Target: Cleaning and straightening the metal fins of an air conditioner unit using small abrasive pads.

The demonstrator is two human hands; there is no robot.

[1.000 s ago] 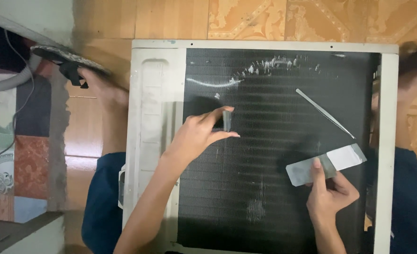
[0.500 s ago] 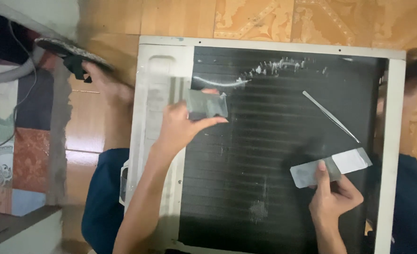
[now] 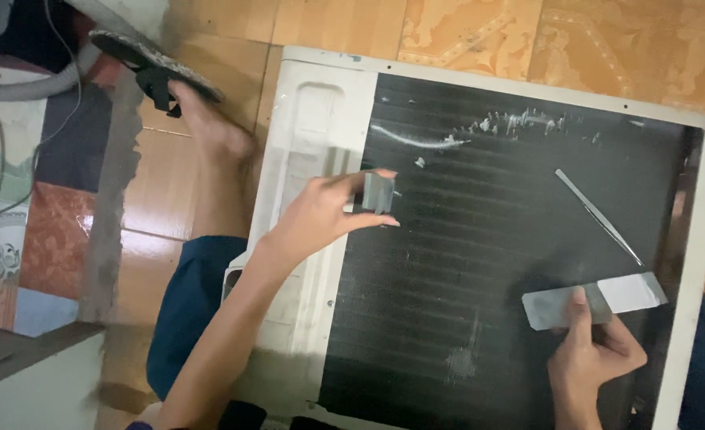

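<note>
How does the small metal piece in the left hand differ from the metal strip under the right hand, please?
The small metal piece is short and squarish; the metal strip is long and flat. The left hand pinches the piece lifted above the dark finned coil; the right hand presses the strip flat on it. Both look grey and metallic.

The panel of thin fins (image 3: 519, 263) is black, with fine horizontal lines and some white scratches near its top. Its frame (image 3: 312, 135) is dirty white. The small piece (image 3: 378, 193) in the left hand (image 3: 320, 215) is grey. The flat strip (image 3: 591, 299) under the right hand (image 3: 595, 358) is grey at one end and white at the other. The floor tiles (image 3: 480, 32) are orange-brown with a pale ornament pattern. The shorts (image 3: 189, 310) are dark blue. The sandal (image 3: 153, 60) is black.
</note>
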